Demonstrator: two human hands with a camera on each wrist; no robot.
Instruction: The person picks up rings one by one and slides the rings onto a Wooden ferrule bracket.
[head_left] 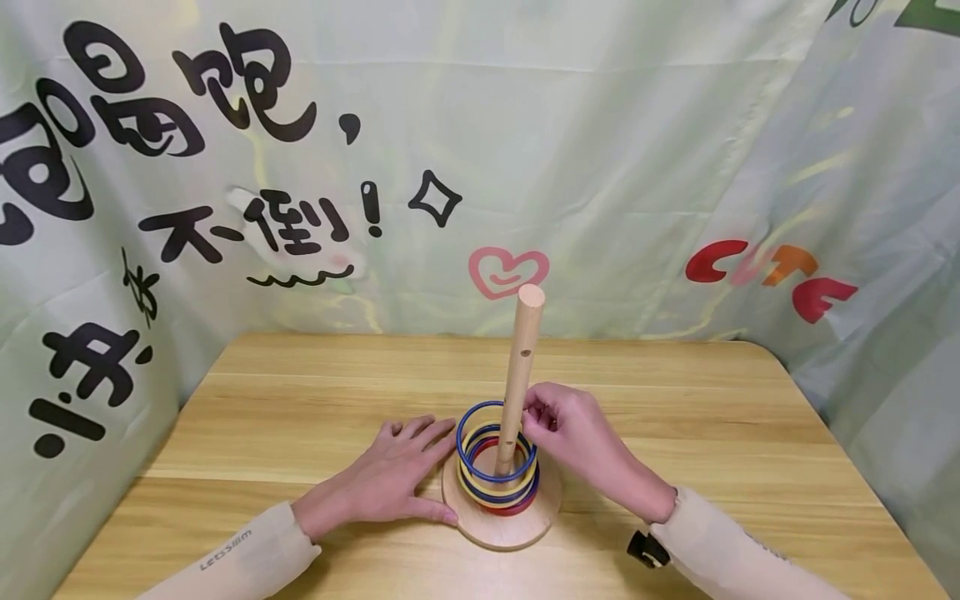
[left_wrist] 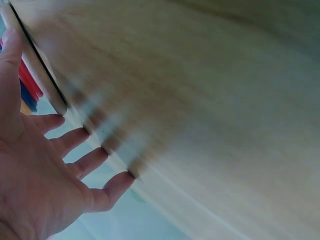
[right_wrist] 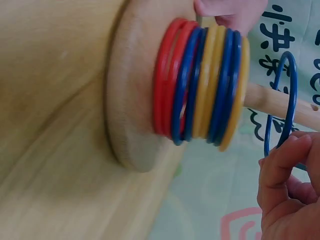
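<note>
A wooden peg (head_left: 521,358) rises from a round wooden base (head_left: 510,536) on the table. My right hand (head_left: 581,437) pinches a blue ring (right_wrist: 293,95) between thumb and fingers. That ring encircles the peg, apart from the stack beneath it. Lower down, red rings (right_wrist: 161,85), blue rings and yellow rings (right_wrist: 244,85) lie stacked round the peg, with red at the bottom and yellow on top. Spread out beside the base, my left hand (head_left: 393,479) rests with its thumb at the rim; its fingertips (left_wrist: 125,177) touch the tabletop in the left wrist view.
The wooden table (head_left: 652,375) runs back to a pale printed curtain (head_left: 615,167) that hangs behind it and at both sides. A small black object (head_left: 647,550) sits at the right sleeve's cuff.
</note>
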